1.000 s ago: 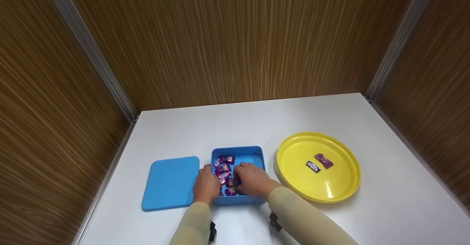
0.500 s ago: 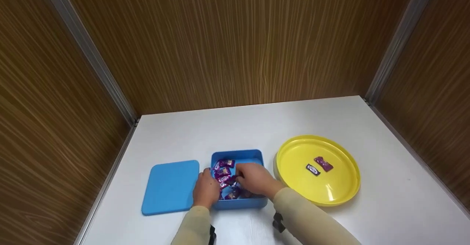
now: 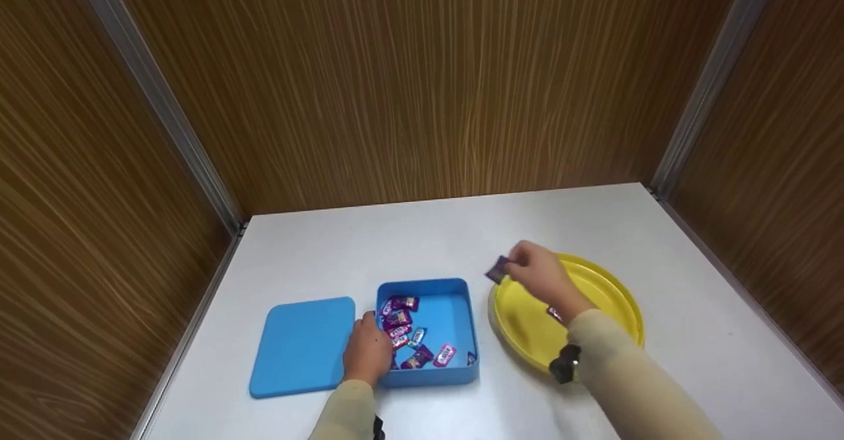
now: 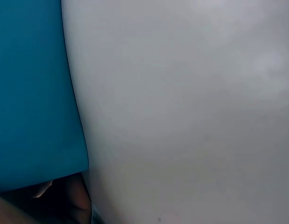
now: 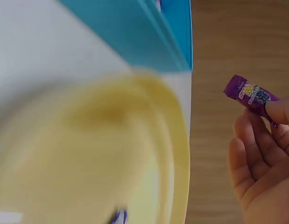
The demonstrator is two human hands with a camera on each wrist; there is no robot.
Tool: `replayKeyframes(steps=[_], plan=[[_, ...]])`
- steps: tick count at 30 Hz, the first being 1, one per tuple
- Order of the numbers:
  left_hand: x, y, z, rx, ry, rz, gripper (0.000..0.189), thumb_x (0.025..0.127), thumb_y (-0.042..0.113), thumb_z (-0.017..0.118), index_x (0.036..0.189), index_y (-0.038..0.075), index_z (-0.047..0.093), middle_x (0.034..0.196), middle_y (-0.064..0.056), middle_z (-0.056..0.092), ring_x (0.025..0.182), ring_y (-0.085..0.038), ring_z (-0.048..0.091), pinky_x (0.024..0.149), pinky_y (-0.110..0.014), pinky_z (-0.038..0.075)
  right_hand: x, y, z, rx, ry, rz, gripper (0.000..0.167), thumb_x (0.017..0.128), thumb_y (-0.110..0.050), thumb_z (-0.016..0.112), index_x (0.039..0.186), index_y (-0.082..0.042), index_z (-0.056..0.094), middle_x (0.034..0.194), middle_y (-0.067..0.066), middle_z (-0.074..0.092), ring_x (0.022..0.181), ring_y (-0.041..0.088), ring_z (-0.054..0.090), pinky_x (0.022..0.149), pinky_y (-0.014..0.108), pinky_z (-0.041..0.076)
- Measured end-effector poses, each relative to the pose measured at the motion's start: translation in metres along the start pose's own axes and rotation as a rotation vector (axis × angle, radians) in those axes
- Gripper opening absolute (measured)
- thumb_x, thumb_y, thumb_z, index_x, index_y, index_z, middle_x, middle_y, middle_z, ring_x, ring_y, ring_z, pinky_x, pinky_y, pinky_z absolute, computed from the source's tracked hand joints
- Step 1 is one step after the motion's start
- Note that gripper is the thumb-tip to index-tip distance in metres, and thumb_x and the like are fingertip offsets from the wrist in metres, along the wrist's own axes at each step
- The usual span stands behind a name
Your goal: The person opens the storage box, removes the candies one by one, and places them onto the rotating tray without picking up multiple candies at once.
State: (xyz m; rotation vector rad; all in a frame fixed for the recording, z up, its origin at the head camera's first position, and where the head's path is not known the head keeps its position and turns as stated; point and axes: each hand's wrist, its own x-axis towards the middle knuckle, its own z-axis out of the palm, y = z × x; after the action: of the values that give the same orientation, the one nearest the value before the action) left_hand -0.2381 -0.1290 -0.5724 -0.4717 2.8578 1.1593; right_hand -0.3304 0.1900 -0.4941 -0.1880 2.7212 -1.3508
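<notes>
My right hand (image 3: 541,273) pinches a purple-wrapped candy (image 3: 498,270) above the back-left rim of a yellow plate (image 3: 597,278). The right wrist view shows the candy (image 5: 251,93) held between thumb and fingers, one end sticking out. With its fingers at the left wall, my left hand (image 3: 367,349) holds an open blue box (image 3: 432,378). Several wrapped candies (image 3: 417,359) lie in that box, mostly along its left and front. In the left wrist view a blue wall (image 4: 32,93) hides most of the fingers.
A flat blue lid (image 3: 302,347) lies on the white table (image 3: 422,229) left of the box. On the plate one candy (image 3: 554,313) shows partly, beside the right wrist. Wood-grain panels (image 3: 435,84) enclose the table at the back and sides.
My right hand has lifted a candy out of the blue box and carried it right and back to the plate. The left hand stays at the box's left wall.
</notes>
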Motion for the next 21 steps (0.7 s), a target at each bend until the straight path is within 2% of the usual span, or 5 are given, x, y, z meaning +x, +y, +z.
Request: replayKeyframes(steps=[6, 10, 13, 17, 21], plan=[[0.000, 0.001, 0.001, 0.010, -0.006, -0.008, 0.049, 0.104, 0.014, 0.046, 0.150, -0.003, 0.040, 0.141, -0.024, 0.050, 0.131, -0.041, 0.049, 0.107, -0.060, 0.039, -0.007, 0.044, -0.042, -0.038, -0.041, 0.249, 0.018, 0.101, -0.024, 0.058, 0.111, -0.009, 0.058, 0.104, 0.012, 0.068, 0.078, 0.026, 0.066, 0.064, 0.038, 0.056], [0.002, 0.001, 0.001, 0.017, 0.011, 0.010, 0.049, 0.103, 0.014, 0.046, 0.148, -0.004, 0.042, 0.138, -0.024, 0.052, 0.130, -0.042, 0.050, 0.107, -0.059, 0.040, -0.012, 0.064, -0.053, -0.143, -0.054, 0.280, 0.020, 0.103, -0.017, 0.053, 0.116, -0.004, 0.060, 0.102, 0.015, 0.066, 0.077, 0.026, 0.067, 0.065, 0.039, 0.058], [0.003, 0.001, 0.002, 0.007, 0.009, 0.012, 0.049, 0.103, 0.014, 0.045, 0.148, -0.004, 0.042, 0.138, -0.024, 0.052, 0.131, -0.042, 0.049, 0.107, -0.059, 0.039, -0.016, 0.074, -0.053, -0.235, -0.081, 0.270, 0.018, 0.101, -0.018, 0.059, 0.110, -0.003, 0.064, 0.095, 0.011, 0.067, 0.076, 0.023, 0.067, 0.067, 0.037, 0.055], [0.002, 0.002, 0.003, -0.006, -0.002, 0.004, 0.049, 0.104, 0.014, 0.045, 0.150, -0.003, 0.041, 0.140, -0.023, 0.051, 0.132, -0.041, 0.048, 0.108, -0.060, 0.038, -0.020, 0.081, -0.048, -0.269, -0.105, 0.291, 0.012, 0.098, -0.015, 0.065, 0.105, -0.006, 0.067, 0.090, 0.006, 0.068, 0.077, 0.020, 0.065, 0.071, 0.036, 0.053], [0.002, 0.003, 0.002, -0.003, 0.007, 0.015, 0.049, 0.103, 0.013, 0.045, 0.149, -0.004, 0.041, 0.139, -0.024, 0.051, 0.132, -0.042, 0.049, 0.108, -0.060, 0.038, -0.020, 0.082, -0.043, -0.225, -0.106, 0.324, 0.019, 0.099, -0.009, 0.059, 0.115, -0.002, 0.066, 0.090, 0.007, 0.068, 0.077, 0.021, 0.065, 0.078, 0.039, 0.055]])
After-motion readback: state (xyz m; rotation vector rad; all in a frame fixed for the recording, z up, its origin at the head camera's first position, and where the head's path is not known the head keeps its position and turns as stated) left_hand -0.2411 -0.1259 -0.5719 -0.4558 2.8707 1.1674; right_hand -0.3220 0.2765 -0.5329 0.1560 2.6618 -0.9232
